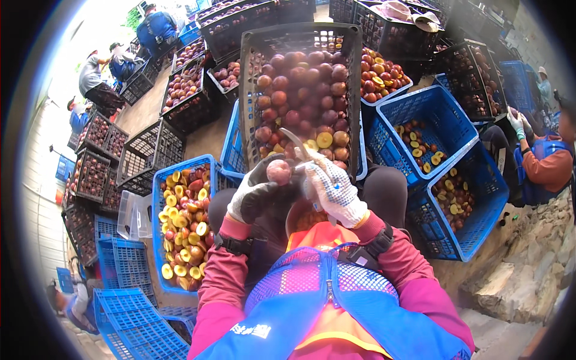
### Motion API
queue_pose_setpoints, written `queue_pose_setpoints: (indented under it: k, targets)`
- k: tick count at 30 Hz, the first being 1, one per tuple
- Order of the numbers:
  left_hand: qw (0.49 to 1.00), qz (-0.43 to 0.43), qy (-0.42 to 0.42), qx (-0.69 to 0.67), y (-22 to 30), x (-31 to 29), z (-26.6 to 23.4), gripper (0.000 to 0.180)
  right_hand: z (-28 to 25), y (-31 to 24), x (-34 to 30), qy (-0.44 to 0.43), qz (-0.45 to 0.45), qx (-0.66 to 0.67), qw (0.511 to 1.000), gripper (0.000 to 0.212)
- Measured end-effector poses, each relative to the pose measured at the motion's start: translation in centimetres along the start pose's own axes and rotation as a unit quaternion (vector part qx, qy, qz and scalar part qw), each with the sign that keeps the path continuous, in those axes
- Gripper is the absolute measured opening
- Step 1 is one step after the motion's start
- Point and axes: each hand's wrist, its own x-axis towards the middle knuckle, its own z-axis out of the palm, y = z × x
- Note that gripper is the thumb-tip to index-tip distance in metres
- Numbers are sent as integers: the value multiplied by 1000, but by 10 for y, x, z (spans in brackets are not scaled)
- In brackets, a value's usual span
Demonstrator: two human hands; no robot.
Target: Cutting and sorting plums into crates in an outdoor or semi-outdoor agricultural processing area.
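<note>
Here we see the left hand [255,191] pinching a plum [279,172] by the near end of the black crate [248,102], presumably for steadiness; the right hand's [333,189] grip wraps a curved knife [294,141].

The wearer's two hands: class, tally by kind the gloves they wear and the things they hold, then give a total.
Work gloves: 2, one each on the left hand and right hand
Plum: 1, in the left hand
Curved knife: 1, in the right hand
Total: 4
</note>
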Motion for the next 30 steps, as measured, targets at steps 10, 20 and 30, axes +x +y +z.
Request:
queue_pose_setpoints:
  k: [10,20,30]
  targets:
    - [1000,14,-2,-22,-22,-53,-19,76,65,13,-29,-4,-70,-233,970,47]
    - [973,73,-5,219,-47,-62,-93,63,113,38,-39,-76,-18,-401,913,34]
    - [907,60,60,413,-52,-78,-77,48,114,63,-60,-138,26,-465,874,40]
